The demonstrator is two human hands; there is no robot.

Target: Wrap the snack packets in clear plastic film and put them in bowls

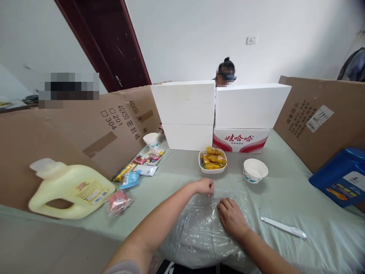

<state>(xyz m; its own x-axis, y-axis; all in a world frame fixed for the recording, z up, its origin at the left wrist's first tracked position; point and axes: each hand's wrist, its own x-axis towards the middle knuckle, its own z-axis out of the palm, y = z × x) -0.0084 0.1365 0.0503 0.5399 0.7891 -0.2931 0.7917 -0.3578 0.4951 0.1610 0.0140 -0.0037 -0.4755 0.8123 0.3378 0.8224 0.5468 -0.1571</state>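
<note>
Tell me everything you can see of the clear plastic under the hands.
The clear plastic looks like thin, glossy film, see-through and wrinkled, with many bright reflections. It lies spread on the pale green cloth, nearer the wearer than the filled bowl. The right hand rests on it; the left hand is curled at its far edge, grip unclear. Bag or sheet, I cannot tell.

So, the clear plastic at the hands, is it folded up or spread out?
Spread out: the clear plastic lies wide and wrinkled across the green cloth, which shows through it. Whether layers overlap, I cannot tell.
</note>
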